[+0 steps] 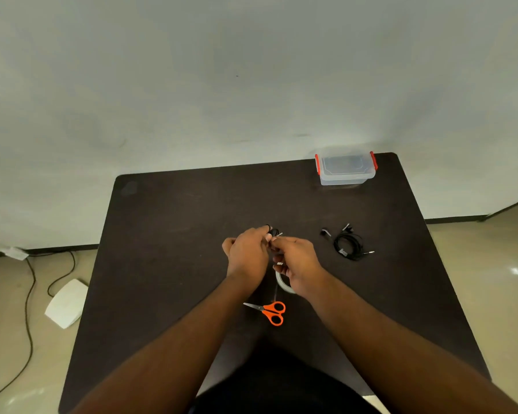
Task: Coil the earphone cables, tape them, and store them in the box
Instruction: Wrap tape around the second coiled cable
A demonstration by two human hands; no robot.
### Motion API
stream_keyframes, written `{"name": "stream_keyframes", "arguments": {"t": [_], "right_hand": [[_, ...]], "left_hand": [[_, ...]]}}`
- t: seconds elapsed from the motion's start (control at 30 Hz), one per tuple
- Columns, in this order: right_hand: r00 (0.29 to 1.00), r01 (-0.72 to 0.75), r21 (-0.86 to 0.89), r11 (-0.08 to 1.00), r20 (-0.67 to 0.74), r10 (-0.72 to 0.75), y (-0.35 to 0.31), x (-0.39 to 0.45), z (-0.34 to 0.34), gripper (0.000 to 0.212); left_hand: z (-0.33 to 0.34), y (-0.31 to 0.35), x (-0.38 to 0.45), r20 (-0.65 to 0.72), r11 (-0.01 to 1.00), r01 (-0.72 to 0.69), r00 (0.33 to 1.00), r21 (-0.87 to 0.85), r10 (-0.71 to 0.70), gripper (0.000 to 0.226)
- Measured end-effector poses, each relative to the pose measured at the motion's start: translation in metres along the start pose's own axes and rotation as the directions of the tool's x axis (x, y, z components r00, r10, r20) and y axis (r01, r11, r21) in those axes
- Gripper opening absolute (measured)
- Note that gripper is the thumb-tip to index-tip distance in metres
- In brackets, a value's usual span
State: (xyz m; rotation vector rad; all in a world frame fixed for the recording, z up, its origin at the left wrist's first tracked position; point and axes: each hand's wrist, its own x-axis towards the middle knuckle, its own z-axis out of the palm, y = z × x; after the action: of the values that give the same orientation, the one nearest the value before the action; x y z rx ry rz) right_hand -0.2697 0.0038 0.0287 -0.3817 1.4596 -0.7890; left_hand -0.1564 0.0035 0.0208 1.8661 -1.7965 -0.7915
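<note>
A black earphone cable sits bunched between both hands above the middle of the dark table. The left hand curls round it; the right hand pinches its near end. A tape roll lies under the right hand, orange scissors nearer. A second coiled earphone lies right; the lidded clear box stands far right.

Bare table lies left; scissors, coiled earphones and box crowd the right.

tape roll: mostly hidden under right hand | held earphone cable: mostly covered by hands
</note>
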Motion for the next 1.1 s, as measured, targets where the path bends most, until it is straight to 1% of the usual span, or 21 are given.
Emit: {"name": "stream_keyframes", "arguments": {"t": [0.07, 0.17, 0.23, 0.33, 0.4, 0.47, 0.53, 0.67, 0.77, 0.83, 0.9, 0.93, 1.0, 1.07, 1.1], "right_hand": [[0.999, -0.02, 0.059, 0.998, 0.039, 0.018, 0.0, -0.007, -0.002, 0.009], [0.995, -0.066, 0.174, 0.983, 0.091, 0.05, 0.002, -0.017, -0.009, 0.015], [0.993, -0.069, 0.228, 0.971, 0.112, 0.044, 0.004, -0.022, -0.012, 0.014], [0.991, -0.05, 0.273, 0.961, 0.133, 0.014, 0.007, -0.03, -0.013, 0.012], [0.991, -0.044, 0.291, 0.956, 0.133, 0.005, 0.009, -0.034, -0.013, 0.014], [0.99, -0.038, 0.329, 0.943, 0.142, -0.01, 0.01, -0.038, -0.012, 0.011], [0.988, -0.044, 0.359, 0.932, 0.154, -0.013, 0.011, -0.042, -0.01, 0.008], [0.984, -0.065, 0.408, 0.911, 0.176, -0.009, 0.011, -0.047, -0.007, 0.008], [0.982, -0.07, 0.441, 0.895, 0.19, -0.017, 0.011, -0.05, -0.005, 0.011], [0.98, -0.062, 0.445, 0.894, 0.195, -0.03, 0.01, -0.05, -0.004, 0.01], [0.979, -0.051, 0.436, 0.898, 0.202, -0.042, 0.008, -0.05, -0.004, 0.008], [0.978, -0.045, 0.424, 0.905, 0.204, -0.047, 0.007, -0.049, -0.004, 0.008], [0.974, -0.032, 0.393, 0.919, 0.217, -0.059, 0.005, -0.048, -0.005, 0.01], [0.972, -0.028, 0.367, 0.93, 0.228, -0.061, 0.003, -0.046, -0.007, 0.012], [0.971, -0.025, 0.356, 0.934, 0.231, -0.062, 0.002, -0.045, -0.007, 0.014]], "left_hand": [[-0.007, 0.007, -0.005, -0.005, 0.999, -0.032, 0.999, 0.027, 0.032, 0.03], [-0.019, 0.015, -0.008, 0.059, 0.991, -0.069, 0.996, 0.111, 0.063, 0.033], [-0.026, 0.021, -0.011, 0.094, 0.981, -0.076, 0.994, 0.176, 0.06, 0.035], [-0.034, 0.032, -0.017, 0.081, 0.975, -0.058, 0.996, 0.214, 0.041, 0.038], [-0.039, 0.038, -0.02, 0.052, 0.975, -0.029, 0.998, 0.219, 0.018, 0.035], [-0.045, 0.04, -0.022, 0.052, 0.978, 0.013, 0.998, 0.208, -0.024, 0.03], [-0.048, 0.042, -0.024, 0.061, 0.983, 0.044, 0.997, 0.178, -0.056, 0.027], [-0.053, 0.046, -0.028, 0.087, 0.991, 0.07, 0.993, 0.11, -0.08, 0.029], [-0.055, 0.045, -0.029, 0.096, 0.994, 0.105, 0.99, 0.001, -0.105, 0.025], [-0.057, 0.043, -0.029, 0.107, 0.98, 0.142, 0.986, -0.14, -0.128, 0.022], [-0.06, 0.041, -0.028, 0.159, 0.905, 0.199, 0.976, -0.376, -0.149, 0.02], [-0.062, 0.041, -0.028, 0.184, 0.865, 0.228, 0.97, -0.447, -0.16, 0.019], [-0.066, 0.04, -0.027, 0.187, 0.851, 0.257, 0.964, -0.458, -0.19, 0.014], [-0.067, 0.038, -0.024, 0.16, 0.869, 0.258, 0.965, -0.422, -0.209, 0.008], [-0.068, 0.038, -0.023, 0.15, 0.879, 0.255, 0.966, -0.402, -0.212, 0.008]]}}
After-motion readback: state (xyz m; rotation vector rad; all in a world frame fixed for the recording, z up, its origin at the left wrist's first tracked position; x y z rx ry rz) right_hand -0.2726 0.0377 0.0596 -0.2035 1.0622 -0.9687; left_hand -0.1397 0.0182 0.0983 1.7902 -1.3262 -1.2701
